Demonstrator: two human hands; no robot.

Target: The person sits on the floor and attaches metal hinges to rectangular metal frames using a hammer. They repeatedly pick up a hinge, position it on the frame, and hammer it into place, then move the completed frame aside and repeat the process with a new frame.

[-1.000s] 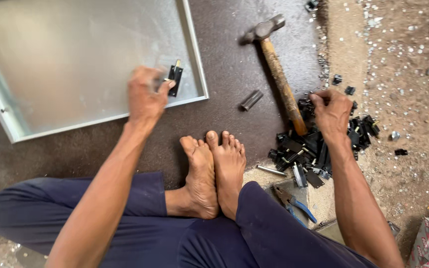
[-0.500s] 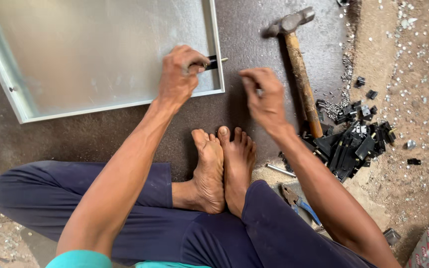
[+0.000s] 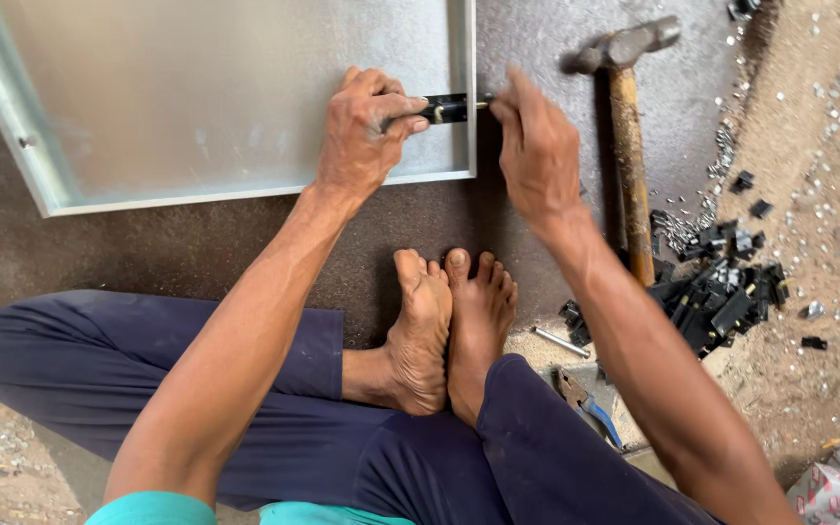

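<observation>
You sit on a dark mat point(image 3: 245, 243), dirt floor point(image 3: 828, 194) to the right. Shallow metal tray point(image 3: 196, 97) holds nothing else. Your left hand point(image 3: 362, 131) grips a small black part point(image 3: 447, 108) against the tray's right wall. Right hand point(image 3: 537, 146) pinches a thin pin at the part's end. Hammer point(image 3: 624, 146) lies beside it.

metal tray point(image 3: 245, 97) cut off at top; black part point(image 3: 444, 108) half-hidden by left hand point(image 3: 362, 131).

Dark mat point(image 3: 245, 243) beside gritty dirt floor point(image 3: 828, 243)
</observation>
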